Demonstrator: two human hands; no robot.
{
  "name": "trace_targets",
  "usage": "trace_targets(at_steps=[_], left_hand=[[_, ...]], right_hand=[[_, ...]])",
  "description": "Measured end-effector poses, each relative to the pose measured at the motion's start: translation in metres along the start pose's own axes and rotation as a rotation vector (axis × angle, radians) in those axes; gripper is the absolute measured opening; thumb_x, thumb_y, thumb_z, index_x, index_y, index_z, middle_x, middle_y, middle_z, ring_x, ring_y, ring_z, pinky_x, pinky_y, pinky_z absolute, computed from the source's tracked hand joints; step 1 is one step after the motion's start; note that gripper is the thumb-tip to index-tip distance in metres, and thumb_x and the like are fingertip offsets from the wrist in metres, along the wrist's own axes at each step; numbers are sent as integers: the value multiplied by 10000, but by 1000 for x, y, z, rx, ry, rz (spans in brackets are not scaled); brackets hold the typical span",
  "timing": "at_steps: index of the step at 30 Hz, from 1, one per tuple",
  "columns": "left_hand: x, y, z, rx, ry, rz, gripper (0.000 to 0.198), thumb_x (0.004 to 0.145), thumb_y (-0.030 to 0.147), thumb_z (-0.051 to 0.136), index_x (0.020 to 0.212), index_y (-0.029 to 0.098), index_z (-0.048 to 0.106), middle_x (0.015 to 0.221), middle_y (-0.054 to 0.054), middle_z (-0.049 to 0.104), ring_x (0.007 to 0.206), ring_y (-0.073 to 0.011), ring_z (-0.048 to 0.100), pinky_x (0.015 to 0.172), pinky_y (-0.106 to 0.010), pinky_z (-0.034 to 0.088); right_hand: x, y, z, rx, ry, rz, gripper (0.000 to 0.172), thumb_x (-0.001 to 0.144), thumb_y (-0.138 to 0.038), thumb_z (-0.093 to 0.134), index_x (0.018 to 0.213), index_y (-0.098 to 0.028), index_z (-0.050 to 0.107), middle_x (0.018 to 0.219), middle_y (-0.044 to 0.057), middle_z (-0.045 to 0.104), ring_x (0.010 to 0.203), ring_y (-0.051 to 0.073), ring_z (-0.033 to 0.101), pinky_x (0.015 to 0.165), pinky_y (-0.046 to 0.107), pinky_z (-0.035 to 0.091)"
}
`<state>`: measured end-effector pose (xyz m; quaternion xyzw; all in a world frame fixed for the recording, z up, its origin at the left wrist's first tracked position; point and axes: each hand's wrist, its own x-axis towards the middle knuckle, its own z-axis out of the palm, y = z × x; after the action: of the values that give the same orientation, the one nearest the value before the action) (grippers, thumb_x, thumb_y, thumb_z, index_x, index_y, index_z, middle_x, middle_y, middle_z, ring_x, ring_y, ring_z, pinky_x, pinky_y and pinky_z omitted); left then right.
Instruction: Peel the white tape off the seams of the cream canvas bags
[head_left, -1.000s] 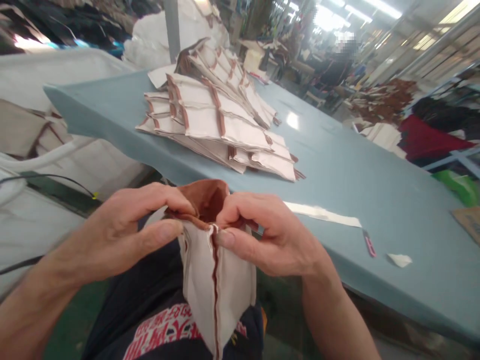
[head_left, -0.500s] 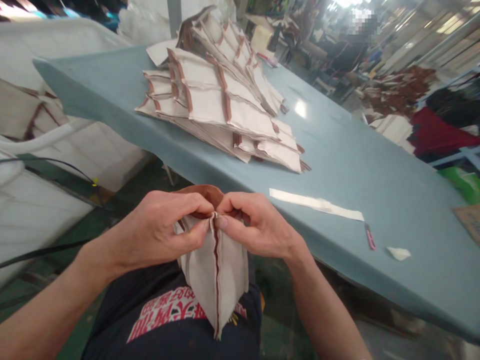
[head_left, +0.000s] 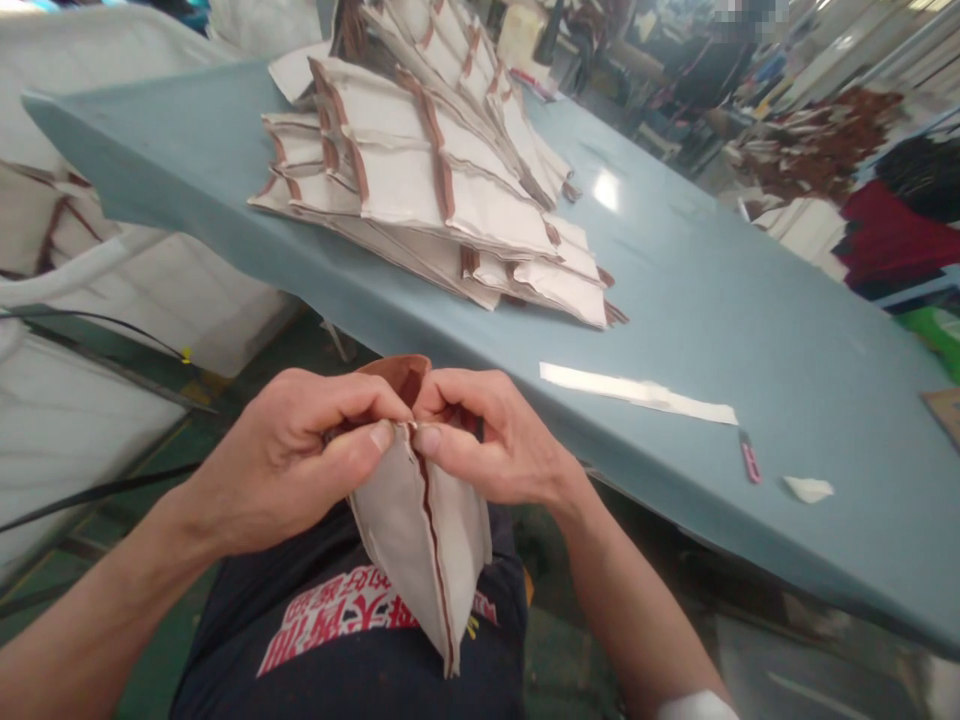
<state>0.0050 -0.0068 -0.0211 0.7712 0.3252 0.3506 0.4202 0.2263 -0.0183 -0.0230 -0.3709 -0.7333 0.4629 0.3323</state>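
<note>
1. Pinching the top edge of a cream fabric pouch with a brown centre seam (head_left: 409,540), you are holding it up in front of your body, over your lap and just short of the near edge of the blue-grey desk (head_left: 712,300).
2. Your left hand (head_left: 292,460) is closing its grip on the pouch's upper left rim, with the thumb pressing the cloth against the forefinger.
3. Your right hand (head_left: 491,440) is clamping its grip on the upper right rim, its thumb tip sitting just beside the left thumb tip, one on each side of the seam.
4. The brown lining (head_left: 397,372) is showing at the pouch's mouth behind your fingers, and the pouch's pointed lower end is hanging against your dark T-shirt with red and white print (head_left: 330,630).
5. A fanned stack of cream fabric pieces with brown strips (head_left: 435,190) is lying on the far side of the desk, well apart from your hands.
6. A long white strip (head_left: 637,393) is lying flat on the desk near your right hand. Further right, a small pink-and-black object (head_left: 749,458) and a crumpled white scrap (head_left: 808,488) are resting near the desk's edge.
</note>
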Motion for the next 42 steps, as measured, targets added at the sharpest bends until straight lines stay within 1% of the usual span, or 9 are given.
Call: trace_targets(at_steps=[5, 11, 16, 23, 27, 31, 34, 37, 42], left_hand=[[-4, -4, -1, 7, -58, -77, 290, 943, 216, 551, 766, 202, 780, 623, 60, 691, 488, -88, 551, 461, -189, 362], [-6, -6, 2, -72, -51, -100, 276, 956, 223, 571, 772, 203, 776, 636, 61, 667, 512, -91, 538, 466, -193, 366], [-8, -9, 4, -89, -44, -84, 290, 966, 253, 577, 757, 187, 766, 612, 54, 641, 502, -91, 523, 463, -193, 357], [-16, -7, 0, -62, -134, -98, 281, 1038, 266, 585, 893, 170, 805, 721, 49, 735, 585, -79, 610, 517, -141, 421], [-17, -8, -4, -55, -180, -148, 273, 1044, 325, 674, 872, 171, 820, 747, 37, 777, 625, -84, 646, 551, -124, 459], [-23, -16, -7, -84, -208, -202, 306, 1061, 373, 669, 895, 170, 827, 773, 15, 795, 652, -105, 666, 568, -138, 480], [-29, -20, -7, -105, -199, -232, 296, 1060, 374, 675, 910, 175, 834, 768, 17, 799, 645, -103, 657, 565, -137, 473], [-31, -19, -5, -97, -148, -226, 258, 1040, 334, 677, 901, 184, 834, 738, 36, 797, 608, -90, 636, 544, -133, 455], [-24, -13, -4, 101, -87, -150, 218, 977, 263, 636, 917, 210, 839, 695, 71, 772, 557, -84, 628, 508, -148, 424]], right_hand=[[1, 9, 5, -42, -3, 18, 263, 904, -390, 670, 753, -244, 513, 701, -62, 492, 659, 122, 418, 660, 293, 333], [1, 11, 6, 39, -2, 8, 276, 927, -390, 668, 737, -239, 534, 682, -65, 500, 647, 121, 441, 660, 286, 349], [-1, 9, 9, -31, 13, 77, 270, 915, -409, 632, 732, -240, 528, 679, -57, 512, 650, 124, 436, 651, 295, 328], [-7, 12, 13, -167, 78, -44, 228, 891, -334, 657, 739, -239, 516, 702, -58, 533, 659, 121, 460, 685, 293, 354], [-12, 14, 10, -125, 62, -66, 253, 975, -344, 720, 794, -227, 587, 756, -50, 610, 691, 122, 517, 722, 281, 410], [-17, 14, 6, -42, 17, -62, 245, 1078, -398, 729, 927, -210, 687, 856, -25, 718, 707, 115, 580, 729, 257, 467], [-21, 12, 5, -102, 26, -135, 177, 1106, -332, 704, 987, -202, 720, 920, 1, 772, 763, 120, 650, 740, 246, 486], [-22, 10, 7, -228, 72, -223, 151, 1110, -251, 658, 985, -202, 728, 908, 9, 789, 781, 126, 681, 736, 246, 484], [-18, 9, 16, -387, 161, -255, 155, 1009, -148, 602, 916, -212, 708, 848, 8, 783, 721, 137, 664, 710, 267, 478]])
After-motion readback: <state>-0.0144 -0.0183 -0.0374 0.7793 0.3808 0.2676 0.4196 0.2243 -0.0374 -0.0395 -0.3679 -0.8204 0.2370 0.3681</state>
